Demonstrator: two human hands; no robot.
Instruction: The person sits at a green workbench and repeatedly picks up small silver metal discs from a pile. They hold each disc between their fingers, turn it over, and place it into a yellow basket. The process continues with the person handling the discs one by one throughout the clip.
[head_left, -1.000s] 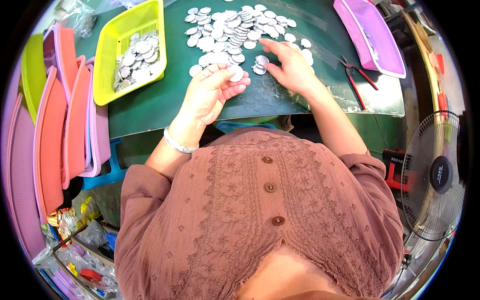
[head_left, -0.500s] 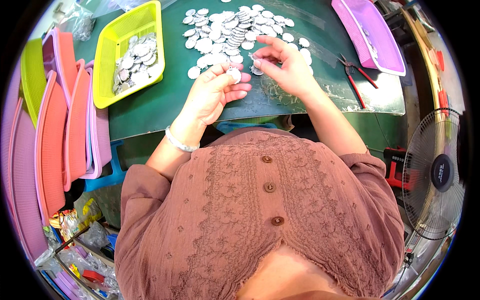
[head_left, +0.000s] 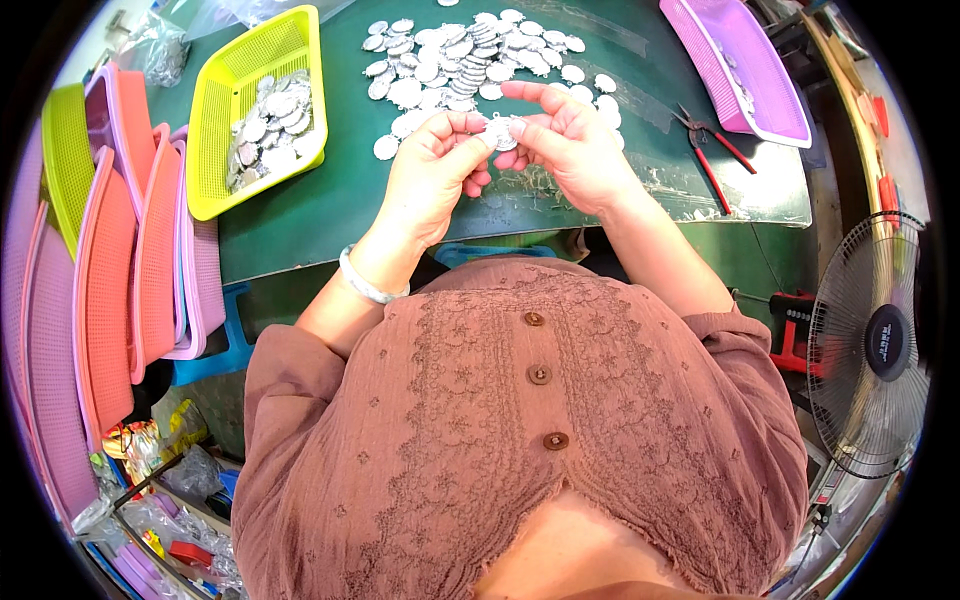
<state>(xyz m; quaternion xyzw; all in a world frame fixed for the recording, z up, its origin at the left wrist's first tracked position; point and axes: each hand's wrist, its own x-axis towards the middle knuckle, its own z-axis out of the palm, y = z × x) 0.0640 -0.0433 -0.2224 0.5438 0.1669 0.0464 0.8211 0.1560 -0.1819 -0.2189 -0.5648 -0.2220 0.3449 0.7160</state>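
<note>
Pinching a disc from both sides, I have the left hand closed on its left edge and the right hand thumbing its right, that index finger stretched clear. The disc is over the table, nearer than the heap; hidden fingertips I cannot judge.

A workshop, clearly — red-handled metal pliers and a heap of round silvery discs on a scuffed green surface.
</note>
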